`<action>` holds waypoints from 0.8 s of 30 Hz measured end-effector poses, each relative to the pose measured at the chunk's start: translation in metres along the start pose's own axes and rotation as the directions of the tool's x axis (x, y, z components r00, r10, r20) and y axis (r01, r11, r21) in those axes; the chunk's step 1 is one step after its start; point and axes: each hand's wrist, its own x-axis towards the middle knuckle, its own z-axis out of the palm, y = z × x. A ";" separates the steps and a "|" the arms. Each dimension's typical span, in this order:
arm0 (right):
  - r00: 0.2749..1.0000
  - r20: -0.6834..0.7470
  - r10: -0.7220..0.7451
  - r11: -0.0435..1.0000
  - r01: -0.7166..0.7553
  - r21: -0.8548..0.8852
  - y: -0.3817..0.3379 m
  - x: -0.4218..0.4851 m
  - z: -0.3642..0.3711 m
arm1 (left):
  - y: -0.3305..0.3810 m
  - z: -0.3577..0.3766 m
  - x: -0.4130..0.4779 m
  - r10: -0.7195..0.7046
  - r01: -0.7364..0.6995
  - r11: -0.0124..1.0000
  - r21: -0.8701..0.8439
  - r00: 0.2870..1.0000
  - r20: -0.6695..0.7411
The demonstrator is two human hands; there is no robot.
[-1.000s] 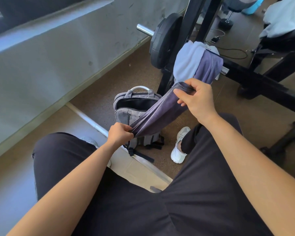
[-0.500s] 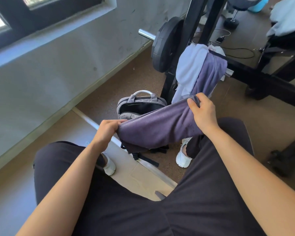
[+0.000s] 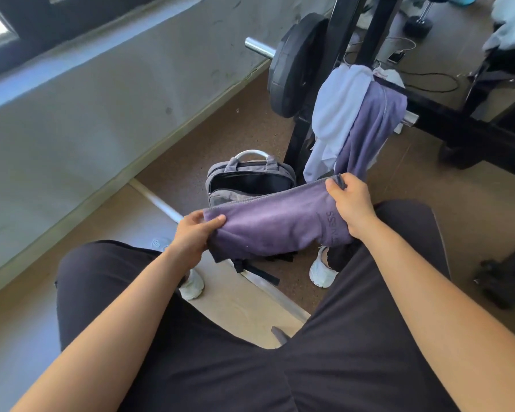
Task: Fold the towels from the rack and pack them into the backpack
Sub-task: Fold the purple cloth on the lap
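Head view, left hand: the left hand (image 3: pixel 191 236) grips the near-left end of the held purple towel (image 3: pixel 274 230), thumb on top of the cloth and the other fingers tucked behind it.
Head view, right hand: the right hand (image 3: pixel 351 206) is clamped on the towel's far-right top corner, fingers curled over the hem. A dark tag sticks up just above the fingertips.
Held towel: it is stretched between the two grips as a long doubled band. The hemmed edge runs from thumb to thumb, and the slack hangs below both hands, above the person's knees.
Backpack: the backpack (image 3: pixel 250 182) stands on the floor just beyond the left fingertips, with its top zip wide open and its dark inside showing. The towel's lower edge hides the front of it.
Rack: a white towel (image 3: pixel 336 114) and a second purple towel (image 3: pixel 372 129) hang over the rack (image 3: pixel 298 144), beyond the right fingertips and apart from them.
Step in hand: this looks like folding the first towel, lengthwise fold made, and nothing can be seen packed yet.
Next move: probably bring the two grips together to halve the band. It then needs to be made compact enough for the opening and lowered in past the left fingers. The corners should stay matched so the fold does not slip.
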 end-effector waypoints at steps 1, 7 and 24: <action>1.000 0.001 -0.025 0.998 0.025 -0.057 0.001 -0.001 0.001 | 0.001 0.000 0.001 0.133 -0.128 0.989 0.069 0.988 -0.083; 0.999 0.014 -0.032 0.984 0.034 -0.173 -0.002 -0.010 0.014 | 0.013 0.006 -0.009 0.471 -0.392 0.853 0.345 0.863 -0.183; 0.865 0.500 0.043 0.970 -0.156 0.187 -0.021 -0.068 0.084 | 0.025 0.046 -0.043 0.286 -0.317 0.946 0.072 0.917 0.277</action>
